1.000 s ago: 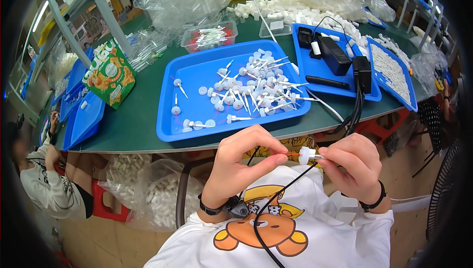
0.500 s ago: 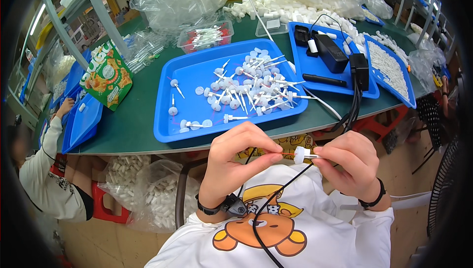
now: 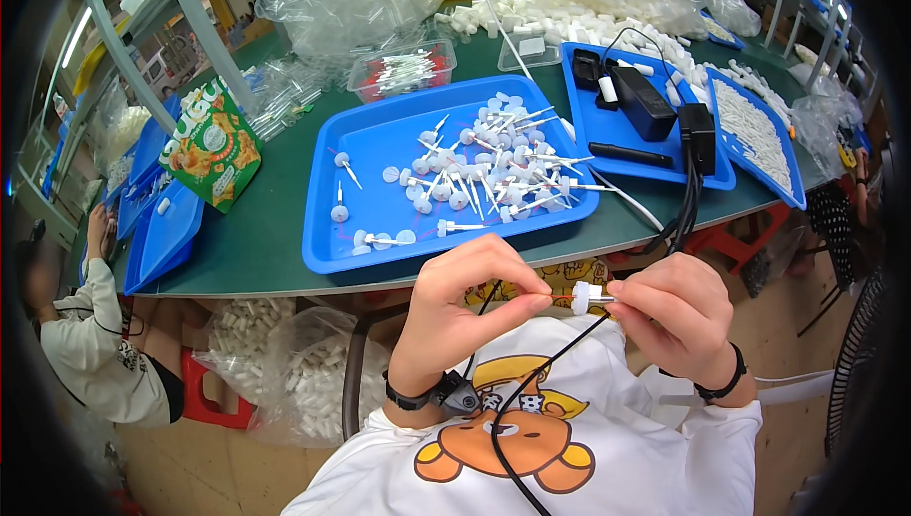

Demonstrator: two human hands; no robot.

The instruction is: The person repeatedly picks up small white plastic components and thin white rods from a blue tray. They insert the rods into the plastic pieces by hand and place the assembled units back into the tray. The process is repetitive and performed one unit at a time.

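Over my lap, just off the table's front edge, my right hand (image 3: 678, 312) pinches the stem of a small white plastic part with a round, ridged disc (image 3: 582, 298). A thin red thread (image 3: 561, 296) runs from the disc toward my left hand (image 3: 479, 298), whose thumb and forefinger are pressed together on its end. The part lies sideways between my hands, disc toward the left. Beyond them, a blue tray (image 3: 327, 222) holds many similar disc-and-stem parts, some with red threads, piled mostly toward its right side.
At the right, another blue tray (image 3: 607, 160) carries black devices and cables; beside it a tray (image 3: 797, 188) holds white sticks. White tubes (image 3: 569, 13) heap at the back. A green snack bag (image 3: 213, 141) stands left. A co-worker's hand (image 3: 100, 231) is near the left trays.
My hands keep the same pinch on the part and the thread, almost unmoved. The co-worker's hand at the left has moved down and left. The whole view has shifted slightly.
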